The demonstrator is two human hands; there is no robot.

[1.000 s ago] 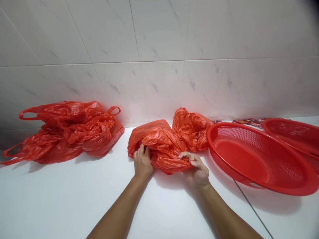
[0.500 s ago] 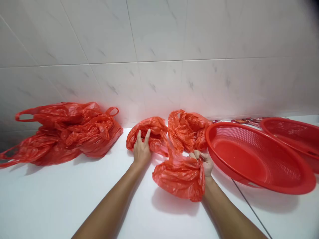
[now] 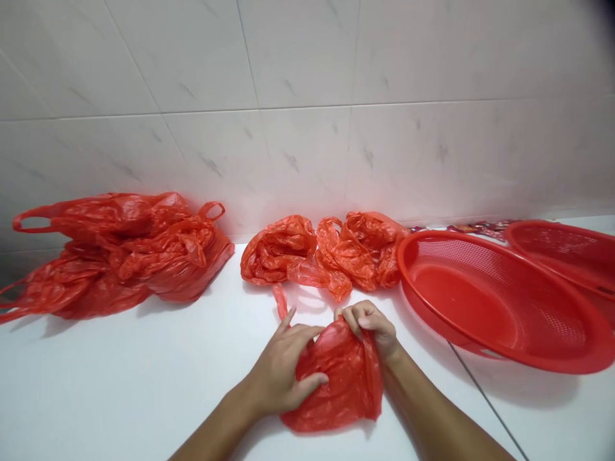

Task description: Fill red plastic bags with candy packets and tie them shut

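A crumpled red plastic bag (image 3: 341,384) is between my two hands, low over the white surface. My right hand (image 3: 372,326) is closed on its upper right edge, fingers curled and thumb pressed against the plastic. At the bag's left side is my left hand (image 3: 286,365), touching it with fingers stretched and thumb apart over the front. Behind my left fingertips a strip of red plastic (image 3: 280,301) sticks up. Two more bunched red bags, one on the left (image 3: 278,250) and one on the right (image 3: 368,250), lie beyond my hands against the wall.
A large pile of red plastic bags (image 3: 129,256) with loop handles lies at the left. On the right stands a red plastic colander (image 3: 461,307), with a second red basket (image 3: 567,253) behind it. Red patterned packets (image 3: 480,228) lie along the tiled wall (image 3: 307,160).
My left hand has left the bunched bag by the wall and come back to the bag in my right hand. That bag has moved nearer to me and is spread flatter.
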